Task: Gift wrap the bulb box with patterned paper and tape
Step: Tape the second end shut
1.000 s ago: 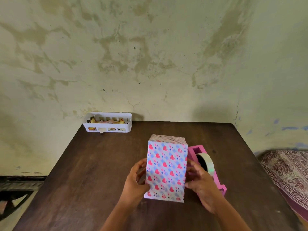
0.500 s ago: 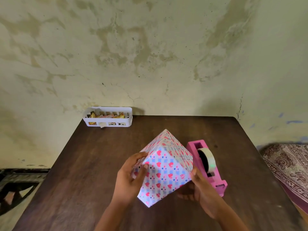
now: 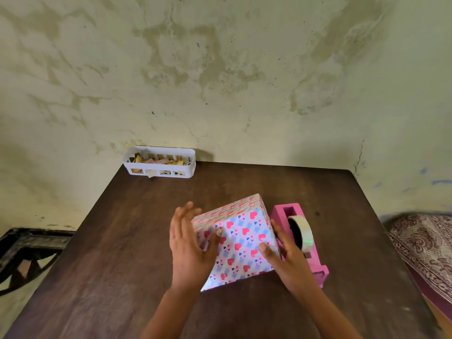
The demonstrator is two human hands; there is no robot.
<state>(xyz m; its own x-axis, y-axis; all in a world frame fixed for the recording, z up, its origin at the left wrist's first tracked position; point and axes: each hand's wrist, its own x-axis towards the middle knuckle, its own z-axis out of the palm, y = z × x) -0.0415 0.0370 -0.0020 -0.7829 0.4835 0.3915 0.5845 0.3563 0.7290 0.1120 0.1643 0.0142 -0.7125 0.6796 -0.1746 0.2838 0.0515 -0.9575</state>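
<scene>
The bulb box (image 3: 242, 238), fully covered in white paper with pink hearts and blue marks, lies tilted on the dark wooden table (image 3: 117, 253), one corner pointing away from me. My left hand (image 3: 188, 245) lies flat against its left side with straight fingers and the thumb on the upper face. My right hand (image 3: 291, 260) grips the box's right edge, thumb on the upper face, fingers down the side. The pink tape dispenser (image 3: 318, 270) with its clear tape roll (image 3: 302, 232) stands just right of the box, behind my right hand.
A white slotted basket (image 3: 160, 171) holding paper scraps sits at the table's far left edge against the stained wall. A patterned cloth (image 3: 425, 245) lies off the table's right side. A dark frame (image 3: 29, 250) stands low on the left.
The box went from standing upright to tipped over and turned between my hands. My left fingers have straightened out along its left side. The dispenser has not moved.
</scene>
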